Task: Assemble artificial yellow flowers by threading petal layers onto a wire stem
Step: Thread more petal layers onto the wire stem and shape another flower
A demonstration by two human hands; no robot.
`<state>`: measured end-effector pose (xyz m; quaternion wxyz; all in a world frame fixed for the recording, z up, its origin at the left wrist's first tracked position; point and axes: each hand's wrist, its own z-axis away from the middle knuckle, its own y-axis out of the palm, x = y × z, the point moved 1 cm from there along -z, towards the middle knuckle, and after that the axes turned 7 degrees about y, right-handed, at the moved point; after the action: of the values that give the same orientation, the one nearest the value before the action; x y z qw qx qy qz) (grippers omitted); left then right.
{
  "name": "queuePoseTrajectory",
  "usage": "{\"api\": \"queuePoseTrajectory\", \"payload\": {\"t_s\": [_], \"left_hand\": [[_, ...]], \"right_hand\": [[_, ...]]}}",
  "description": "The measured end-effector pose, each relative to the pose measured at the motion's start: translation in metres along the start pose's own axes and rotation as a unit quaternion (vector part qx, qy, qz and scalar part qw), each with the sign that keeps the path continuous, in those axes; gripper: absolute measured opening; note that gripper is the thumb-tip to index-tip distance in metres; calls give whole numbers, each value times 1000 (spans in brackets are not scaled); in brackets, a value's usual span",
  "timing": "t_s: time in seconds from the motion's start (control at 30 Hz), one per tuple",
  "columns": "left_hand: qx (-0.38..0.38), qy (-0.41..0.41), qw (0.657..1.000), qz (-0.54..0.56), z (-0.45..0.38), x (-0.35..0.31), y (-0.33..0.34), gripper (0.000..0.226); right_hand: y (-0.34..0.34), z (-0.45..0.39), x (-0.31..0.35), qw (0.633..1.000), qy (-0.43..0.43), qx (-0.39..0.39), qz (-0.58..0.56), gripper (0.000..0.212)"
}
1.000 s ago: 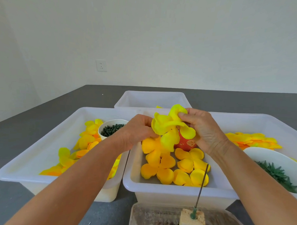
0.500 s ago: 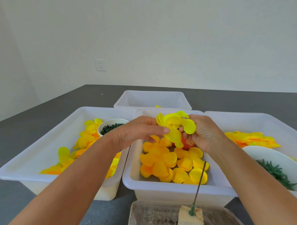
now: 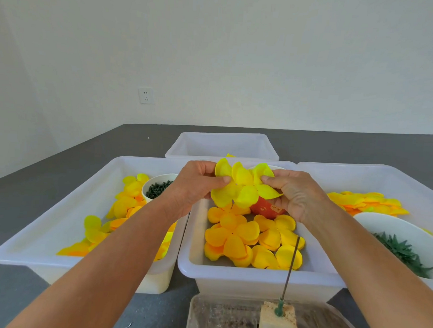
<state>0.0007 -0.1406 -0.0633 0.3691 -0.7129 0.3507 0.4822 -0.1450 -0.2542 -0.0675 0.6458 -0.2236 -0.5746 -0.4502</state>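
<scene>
Background and fixtures around the work area

A dark grey counter (image 3: pixel 61 172) carries the bins and meets a plain white wall (image 3: pixel 240 53) at its far edge. A white wall socket (image 3: pixel 146 95) is mounted low on that wall, left of centre. A white bin (image 3: pixel 222 145) stands at the far centre of the counter, behind the others; only a small yellow scrap shows at its near rim. A red-orange container with light markings (image 3: pixel 267 208) sits in the centre bin, partly hidden. A clear shallow tray (image 3: pixel 218 317) lies on the counter at the near edge, and a tan foam block (image 3: pixel 278 325) stands in it.
</scene>
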Motion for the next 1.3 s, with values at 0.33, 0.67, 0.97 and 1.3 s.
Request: {"api": "queuePoseTrajectory", "payload": {"t_s": [0.33,0.67,0.97,1.3], "left_hand": [[-81,-2,997,-19,-4,4,-5,19],[-33,20,999,-11,-1,3,-1,25],[97,33,994,-34,8,-4,10,19],[206,63,925,-312,3,10,21,16]], "right_hand": [[-6,-10,4,992,-116,-55,-13,8],[3,2,5,980,-126,153,8,27],[-8,7,10,952,-79,255,149,38],[-18,21,2,821,-67,122,554,10]]}}
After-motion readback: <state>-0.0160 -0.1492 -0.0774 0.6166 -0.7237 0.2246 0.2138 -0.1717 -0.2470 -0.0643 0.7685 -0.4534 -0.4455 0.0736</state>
